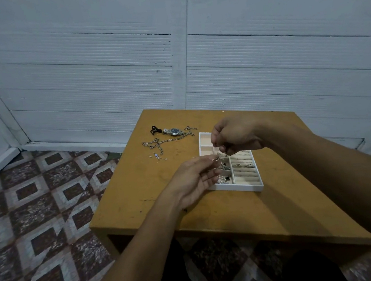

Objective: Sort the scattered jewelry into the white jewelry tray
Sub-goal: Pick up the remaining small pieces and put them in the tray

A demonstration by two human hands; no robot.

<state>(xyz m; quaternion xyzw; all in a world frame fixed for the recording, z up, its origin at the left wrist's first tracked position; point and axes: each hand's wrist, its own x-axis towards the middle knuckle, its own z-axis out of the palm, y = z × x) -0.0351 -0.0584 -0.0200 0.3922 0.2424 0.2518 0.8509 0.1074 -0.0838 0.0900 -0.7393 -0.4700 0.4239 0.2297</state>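
My right hand (237,137) pinches a small silver piece (223,153) above the white jewelry tray (240,188), right of frame centre. My left hand (195,180) lies spread, palm up, at the tray's left edge. Wristwatch (174,131) and chain (168,141) lie upper left of it.

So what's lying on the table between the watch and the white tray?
A silver link chain lies there, its loops trailing from beside the watch almost to the far corner of the white tray. The head view shows it.
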